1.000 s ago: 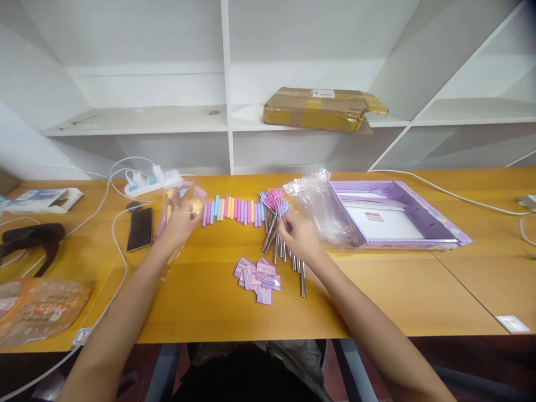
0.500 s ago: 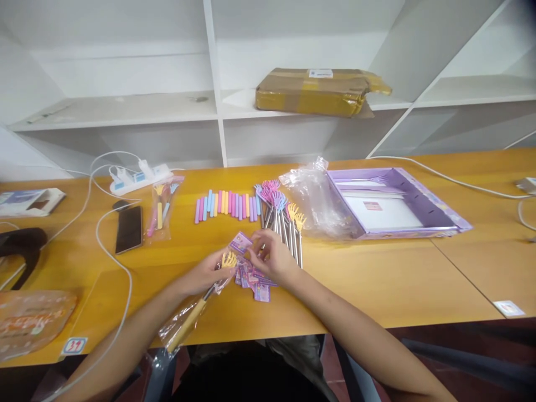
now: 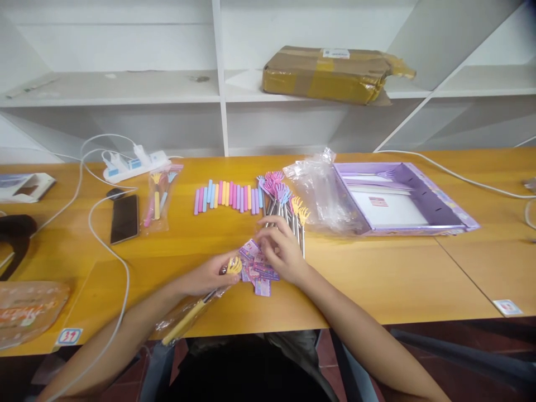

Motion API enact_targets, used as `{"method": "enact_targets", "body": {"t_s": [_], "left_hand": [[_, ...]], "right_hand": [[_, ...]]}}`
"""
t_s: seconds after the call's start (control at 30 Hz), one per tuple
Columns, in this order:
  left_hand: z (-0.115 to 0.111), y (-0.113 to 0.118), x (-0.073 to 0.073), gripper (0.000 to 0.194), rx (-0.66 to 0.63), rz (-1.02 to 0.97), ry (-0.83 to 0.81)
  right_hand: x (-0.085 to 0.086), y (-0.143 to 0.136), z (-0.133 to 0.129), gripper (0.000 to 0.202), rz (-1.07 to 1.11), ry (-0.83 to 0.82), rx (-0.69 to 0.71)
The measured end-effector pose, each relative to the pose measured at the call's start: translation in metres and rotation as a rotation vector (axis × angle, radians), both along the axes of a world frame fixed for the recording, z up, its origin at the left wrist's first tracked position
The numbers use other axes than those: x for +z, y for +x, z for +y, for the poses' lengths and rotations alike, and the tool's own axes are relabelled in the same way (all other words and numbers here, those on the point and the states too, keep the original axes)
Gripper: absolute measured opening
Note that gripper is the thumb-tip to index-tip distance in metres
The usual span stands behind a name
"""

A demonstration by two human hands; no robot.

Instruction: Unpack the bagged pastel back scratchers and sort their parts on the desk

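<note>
My left hand (image 3: 213,273) is closed around a yellow back scratcher (image 3: 233,266) in a clear plastic sleeve, just below its claw head. The yellow handle slants down toward the table's front edge. My right hand (image 3: 282,248) is bent over a pile of small purple printed cards (image 3: 262,286), with its fingertips at one purple card (image 3: 249,249) on the upper left. Its fingers partly hide the grip. Behind it lie several unbagged back scratchers (image 3: 282,194) with pink, purple, blue and yellow heads and metal rods.
A row of coloured handle tubes (image 3: 227,195) lies behind the hands. Clear plastic bags (image 3: 322,195) touch a purple open box (image 3: 419,226) on the right. Bagged scratchers (image 3: 161,201), a phone (image 3: 124,219), a power strip (image 3: 136,166) and a white cable (image 3: 128,279) are left. A taped carton (image 3: 326,75) sits on the shelf.
My right hand has shifted slightly right, and the purple card has moved with it, down toward the pile. My left hand keeps its hold on the bagged scratcher. The view has tilted slightly.
</note>
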State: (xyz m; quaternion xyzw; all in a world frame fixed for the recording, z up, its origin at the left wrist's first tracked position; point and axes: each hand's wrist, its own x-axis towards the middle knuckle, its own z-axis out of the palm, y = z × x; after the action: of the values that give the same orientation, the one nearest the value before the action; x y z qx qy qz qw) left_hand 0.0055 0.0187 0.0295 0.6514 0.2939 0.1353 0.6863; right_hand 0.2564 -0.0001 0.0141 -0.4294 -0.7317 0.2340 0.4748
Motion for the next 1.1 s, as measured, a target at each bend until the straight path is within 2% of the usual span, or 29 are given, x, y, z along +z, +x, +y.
{"method": "enact_targets", "body": {"t_s": [0.07, 0.13, 0.23, 0.3, 0.4, 0.47, 0.57, 0.63, 0.67, 0.7, 0.8, 0.83, 0.97, 1.1], "left_hand": [[0.0, 0.001, 0.003, 0.058, -0.002, -0.003, 0.0], [0.0, -0.001, 0.006, 0.056, -0.011, 0.018, -0.021], [0.003, -0.007, 0.011, 0.053, -0.027, 0.06, -0.062], [0.008, -0.013, 0.011, 0.054, 0.026, 0.039, -0.084], [0.014, -0.018, 0.006, 0.049, 0.134, -0.048, -0.099], [0.015, -0.016, 0.001, 0.046, 0.142, -0.082, -0.107], [0.013, -0.01, -0.003, 0.046, 0.067, -0.054, -0.114], [0.011, -0.008, -0.003, 0.046, -0.041, -0.019, -0.124], [0.011, -0.008, -0.003, 0.047, -0.107, -0.012, -0.141], [0.011, -0.009, -0.002, 0.047, -0.172, -0.011, -0.166], [0.012, -0.014, 0.001, 0.042, -0.276, -0.038, -0.227], [0.013, -0.016, 0.002, 0.041, -0.284, -0.049, -0.235], [0.015, -0.021, 0.003, 0.04, -0.326, -0.051, -0.273], [0.014, -0.02, 0.002, 0.044, -0.373, -0.017, -0.308]], "right_hand": [[0.005, 0.001, 0.001, 0.011, 0.005, -0.053, 0.074], [0.008, 0.004, 0.005, 0.013, -0.003, -0.034, 0.095], [0.01, 0.017, 0.014, 0.021, 0.041, 0.019, -0.113], [0.01, 0.029, 0.019, 0.023, 0.014, 0.005, -0.142], [0.009, 0.04, 0.021, 0.024, -0.192, -0.062, 0.085], [0.01, 0.035, 0.019, 0.025, -0.264, -0.09, 0.166], [0.015, 0.013, 0.013, 0.037, -0.176, -0.124, 0.261], [0.021, -0.005, 0.009, 0.033, -0.104, -0.179, 0.338], [0.025, -0.013, 0.007, 0.032, -0.066, -0.202, 0.322], [0.029, -0.019, 0.004, 0.036, -0.017, -0.205, 0.246], [0.04, -0.022, -0.003, 0.045, 0.133, -0.09, -0.171], [0.043, -0.02, -0.005, 0.045, 0.128, -0.057, -0.226], [0.057, -0.001, -0.008, 0.044, 0.031, -0.006, -0.177], [0.071, 0.013, -0.002, 0.041, 0.155, -0.043, -0.25]]}}
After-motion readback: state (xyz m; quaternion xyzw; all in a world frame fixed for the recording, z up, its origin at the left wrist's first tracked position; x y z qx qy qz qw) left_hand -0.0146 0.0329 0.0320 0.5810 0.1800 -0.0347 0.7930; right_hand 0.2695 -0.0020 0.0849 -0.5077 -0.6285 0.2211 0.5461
